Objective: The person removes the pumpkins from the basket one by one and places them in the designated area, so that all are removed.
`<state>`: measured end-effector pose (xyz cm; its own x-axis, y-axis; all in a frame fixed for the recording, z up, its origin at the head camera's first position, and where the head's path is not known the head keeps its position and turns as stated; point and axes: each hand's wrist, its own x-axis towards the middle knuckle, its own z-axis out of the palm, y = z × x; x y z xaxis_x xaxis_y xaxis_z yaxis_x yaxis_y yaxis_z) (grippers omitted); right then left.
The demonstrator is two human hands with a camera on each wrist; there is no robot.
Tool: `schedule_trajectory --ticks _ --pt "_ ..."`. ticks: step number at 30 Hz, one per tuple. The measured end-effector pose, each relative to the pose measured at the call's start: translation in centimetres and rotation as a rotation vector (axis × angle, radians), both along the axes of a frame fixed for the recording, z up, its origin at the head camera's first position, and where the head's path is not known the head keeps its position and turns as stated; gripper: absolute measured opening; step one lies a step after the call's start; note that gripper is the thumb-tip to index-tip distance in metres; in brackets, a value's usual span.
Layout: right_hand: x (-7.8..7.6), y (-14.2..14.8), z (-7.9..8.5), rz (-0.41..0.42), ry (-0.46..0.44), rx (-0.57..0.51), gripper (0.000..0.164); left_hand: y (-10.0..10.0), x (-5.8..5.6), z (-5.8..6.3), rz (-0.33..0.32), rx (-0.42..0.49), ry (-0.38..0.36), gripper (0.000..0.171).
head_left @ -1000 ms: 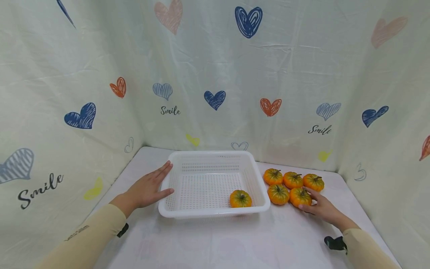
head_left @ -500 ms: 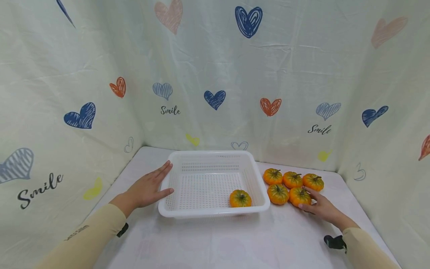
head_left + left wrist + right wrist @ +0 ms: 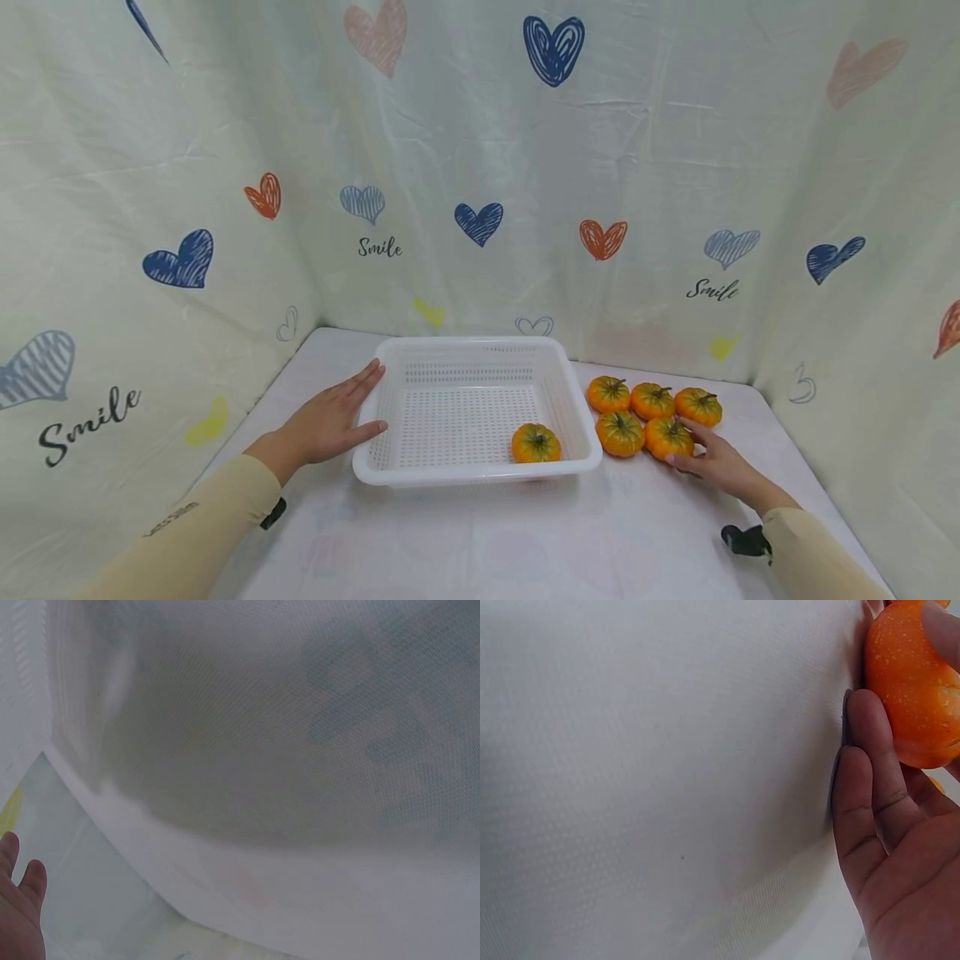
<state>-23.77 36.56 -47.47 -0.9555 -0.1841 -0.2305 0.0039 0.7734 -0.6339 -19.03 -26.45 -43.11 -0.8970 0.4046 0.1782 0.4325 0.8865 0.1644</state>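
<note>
In the head view a white perforated plastic basket (image 3: 480,476) stands mid-table. My left hand (image 3: 330,422) rests along its left rim, fingers straight and thumb spread; only part of this hand (image 3: 19,919) shows in the left wrist view. One small orange pumpkin (image 3: 536,443) lies in the basket's front right corner. To the right of the basket, my right hand (image 3: 720,467) holds another small pumpkin (image 3: 667,437) between thumb and fingers, at the front right of a tight group. The right wrist view shows that pumpkin's orange side (image 3: 911,682) between the thumb and fingers, low against the tablecloth.
Several more pumpkins crowd the held one: one at its left (image 3: 619,433), and a back row with a left (image 3: 608,393), middle (image 3: 652,401) and right pumpkin (image 3: 698,406). A white cloth covers the table (image 3: 480,542). A heart-printed curtain (image 3: 480,275) encloses the back and sides.
</note>
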Motion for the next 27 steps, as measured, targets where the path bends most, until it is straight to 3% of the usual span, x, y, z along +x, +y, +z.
schedule_trajectory --ticks 27 --pt "0.8 0.41 0.53 -0.006 0.016 0.005 0.1 0.18 0.03 0.19 0.025 -0.012 -0.027 0.089"
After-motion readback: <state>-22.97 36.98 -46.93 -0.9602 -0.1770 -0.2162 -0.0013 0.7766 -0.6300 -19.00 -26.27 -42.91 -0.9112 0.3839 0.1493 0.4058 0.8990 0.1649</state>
